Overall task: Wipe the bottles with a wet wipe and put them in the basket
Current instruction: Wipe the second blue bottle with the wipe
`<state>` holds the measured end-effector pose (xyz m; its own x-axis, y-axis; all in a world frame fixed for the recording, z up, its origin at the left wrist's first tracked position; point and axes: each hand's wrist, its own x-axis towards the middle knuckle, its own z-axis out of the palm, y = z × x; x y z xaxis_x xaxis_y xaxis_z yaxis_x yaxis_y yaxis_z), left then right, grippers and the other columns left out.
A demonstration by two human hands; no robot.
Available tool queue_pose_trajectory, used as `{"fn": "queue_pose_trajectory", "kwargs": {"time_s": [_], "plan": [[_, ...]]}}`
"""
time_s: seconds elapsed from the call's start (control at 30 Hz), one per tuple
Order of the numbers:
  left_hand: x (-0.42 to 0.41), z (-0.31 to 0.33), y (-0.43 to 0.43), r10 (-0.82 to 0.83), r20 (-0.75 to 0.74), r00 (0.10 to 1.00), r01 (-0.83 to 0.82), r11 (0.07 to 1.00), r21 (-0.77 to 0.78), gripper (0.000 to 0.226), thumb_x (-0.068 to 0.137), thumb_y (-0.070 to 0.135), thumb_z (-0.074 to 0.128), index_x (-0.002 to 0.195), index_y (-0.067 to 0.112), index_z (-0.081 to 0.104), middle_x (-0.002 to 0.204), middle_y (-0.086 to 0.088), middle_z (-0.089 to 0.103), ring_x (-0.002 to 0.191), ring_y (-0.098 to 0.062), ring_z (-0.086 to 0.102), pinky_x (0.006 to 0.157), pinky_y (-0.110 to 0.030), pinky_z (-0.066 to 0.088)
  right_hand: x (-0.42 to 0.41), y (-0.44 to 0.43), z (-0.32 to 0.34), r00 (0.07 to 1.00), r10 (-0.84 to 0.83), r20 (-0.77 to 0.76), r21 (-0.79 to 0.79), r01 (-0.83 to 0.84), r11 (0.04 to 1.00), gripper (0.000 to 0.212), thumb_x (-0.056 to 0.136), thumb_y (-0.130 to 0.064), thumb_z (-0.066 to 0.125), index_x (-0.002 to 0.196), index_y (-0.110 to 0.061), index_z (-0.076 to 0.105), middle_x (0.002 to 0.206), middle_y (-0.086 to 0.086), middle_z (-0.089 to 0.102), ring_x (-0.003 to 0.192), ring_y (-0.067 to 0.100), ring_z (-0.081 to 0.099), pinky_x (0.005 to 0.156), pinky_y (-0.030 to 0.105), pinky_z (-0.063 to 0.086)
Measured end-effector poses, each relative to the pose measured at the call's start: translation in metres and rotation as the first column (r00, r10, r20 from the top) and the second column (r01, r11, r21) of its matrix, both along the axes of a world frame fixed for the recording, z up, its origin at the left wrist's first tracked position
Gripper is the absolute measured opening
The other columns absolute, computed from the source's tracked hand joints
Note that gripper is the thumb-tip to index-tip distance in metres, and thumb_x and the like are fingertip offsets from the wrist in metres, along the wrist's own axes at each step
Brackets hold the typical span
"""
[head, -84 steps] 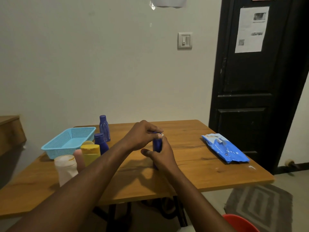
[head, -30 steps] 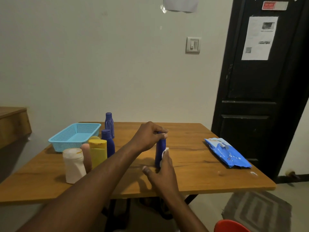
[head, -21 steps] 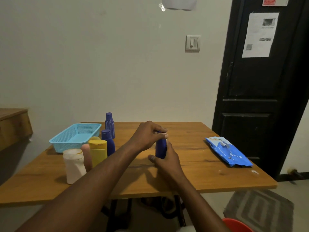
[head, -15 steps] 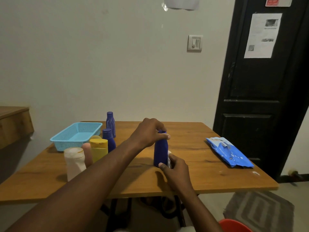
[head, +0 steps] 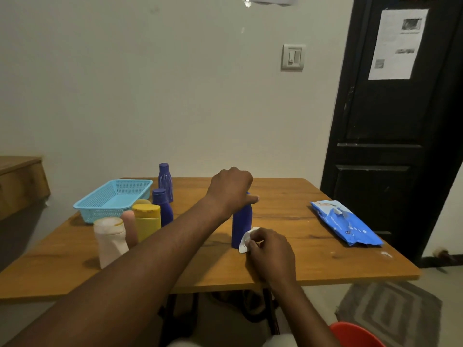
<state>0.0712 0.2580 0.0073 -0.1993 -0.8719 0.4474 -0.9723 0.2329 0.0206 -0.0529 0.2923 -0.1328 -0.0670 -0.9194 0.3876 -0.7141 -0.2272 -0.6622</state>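
Bottle (head: 241,221) was kept upright mid-surface (head: 288,214), top clamped under left hand (head: 231,191); wipe (head: 246,240), pinched in right hand (head: 270,251), was brought down bottle's side to base; wiping judged nearly done; basket (head: 102,213) seen without bottles, transfer pending.

A: Mid-frame?
B: Gripping top of upright blue bottle (head: 241,221) w/ left hand (head: 230,189), on wooden table (head: 300,269).
A: Just below-right?
B: Pinching wet wipe (head: 246,240) in right hand (head: 271,250), right at bottle's lower side.
A: Left of frame?
B: Light-blue basket (head: 112,199); beside & in front, white bottle (head: 110,241), pink bottle (head: 130,226), yellow bottle (head: 147,221), near purple bottle (head: 162,206), far purple bottle (head: 165,181).
A: Right of frame?
B: Blue wipes pack (head: 345,225), flat, nr table edge.
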Motion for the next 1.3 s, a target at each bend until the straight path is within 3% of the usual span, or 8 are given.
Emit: {"fn": "queue_pose_trajectory", "kwargs": {"time_s": [0.17, 0.4, 0.57, 0.8, 0.93, 1.07, 1.17, 1.3], "plan": [[0.001, -0.001, -0.007, 0.029, 0.011, 1.000, -0.029, 1.000, 0.002, 0.036, 0.087, 0.050, 0.072, 0.089, 0.015, 0.063, 0.088, -0.004, 0.066, 0.080, -0.023, 0.066, 0.075, -0.037, 0.058, 0.009, 0.000, 0.005, 0.997, 0.032, -0.063, 0.002, -0.032, 0.999, 0.006, 0.093, -0.031, 0.066, 0.095, -0.029, 0.071, 0.090, -0.013, 0.071, 0.078, 0.001, 0.061, 0.067, 0.020, 0.049], [-0.001, -0.001, -0.010, 0.034, -0.051, 0.998, -0.032, 0.998, 0.052, 0.028, 0.084, 0.039, 0.076, 0.088, 0.014, 0.064, 0.086, -0.004, 0.064, 0.078, -0.022, 0.065, 0.070, -0.034, 0.057, 0.034, 0.014, -0.007, 0.971, 0.165, -0.170, -0.156, -0.192, 0.969, 0.005, 0.093, -0.028, 0.065, 0.091, -0.029, 0.069, 0.084, -0.011, 0.070, 0.077, 0.002, 0.063, 0.072, 0.022, 0.055], [-0.001, 0.001, -0.009, 0.018, -0.050, 0.999, -0.012, 0.994, 0.113, 0.026, 0.084, 0.035, 0.076, 0.090, 0.012, 0.065, 0.086, -0.004, 0.065, 0.079, -0.021, 0.066, 0.073, -0.033, 0.058, 0.033, 0.009, -0.004, 0.920, 0.157, -0.359, -0.232, -0.251, 0.940, 0.014, 0.100, -0.030, 0.057, 0.105, -0.026, 0.069, 0.098, -0.007, 0.071, 0.083, 0.007, 0.063, 0.075, 0.027, 0.055], [-0.002, 0.001, -0.017, 0.038, -0.079, 0.996, -0.026, 0.988, 0.153, 0.030, 0.082, 0.037, 0.077, 0.073, 0.014, 0.059, 0.070, 0.000, 0.054, 0.069, -0.019, 0.057, 0.059, -0.029, 0.044, 0.009, -0.002, 0.009, 0.860, 0.126, -0.495, -0.396, -0.353, 0.848, 0.033, 0.078, -0.019, 0.084, 0.109, -0.016, 0.072, 0.108, 0.005, 0.068, 0.088, 0.015, 0.065, 0.067, 0.026, 0.058], [0.000, 0.001, -0.019, 0.034, -0.106, 0.994, -0.016, 0.986, 0.165, 0.030, 0.082, 0.035, 0.078, 0.069, 0.014, 0.061, 0.068, -0.001, 0.057, 0.064, -0.018, 0.056, 0.054, -0.028, 0.042, 0.015, -0.011, 0.024, 0.832, 0.087, -0.548, -0.474, -0.394, 0.788, 0.036, 0.083, -0.011, 0.079, 0.117, -0.011, 0.071, 0.116, 0.009, 0.066, 0.099, 0.019, 0.062, 0.075, 0.027, 0.057], [0.001, 0.000, -0.019, 0.027, -0.110, 0.994, -0.009, 0.986, 0.166, 0.028, 0.082, 0.037, 0.077, 0.080, 0.013, 0.063, 0.073, -0.001, 0.057, 0.071, -0.018, 0.058, 0.061, -0.029, 0.046, 0.017, -0.011, 0.012, 0.751, 0.181, -0.635, -0.343, -0.484, 0.805, 0.035, 0.086, -0.017, 0.077, 0.120, -0.017, 0.072, 0.115, 0.002, 0.062, 0.096, 0.013, 0.061, 0.074, 0.025, 0.057], [0.001, 0.000, -0.019, 0.014, -0.113, 0.994, 0.005, 0.986, 0.164, 0.029, 0.082, 0.037, 0.078, 0.081, 0.013, 0.060, 0.074, 0.000, 0.055, 0.072, -0.017, 0.057, 0.060, -0.028, 0.044, 0.017, -0.008, 0.004, 0.653, 0.259, -0.711, -0.188, -0.532, 0.826, 0.032, 0.091, -0.022, 0.071, 0.123, -0.019, 0.069, 0.125, 0.001, 0.059, 0.109, 0.016, 0.062, 0.088, 0.030, 0.056], [0.000, 0.001, -0.017, 0.017, -0.118, 0.993, 0.004, 0.984, 0.176, 0.030, 0.082, 0.036, 0.079, 0.082, 0.014, 0.059, 0.074, 0.000, 0.055, 0.072, -0.018, 0.058, 0.062, -0.028, 0.046, 0.013, -0.010, 0.013, 0.635, 0.277, -0.721, -0.185, -0.562, 0.807, 0.033, 0.093, -0.022, 0.070, 0.125, -0.018, 0.068, 0.130, 0.003, 0.059, 0.110, 0.017, 0.062, 0.089, 0.029, 0.054]]}}
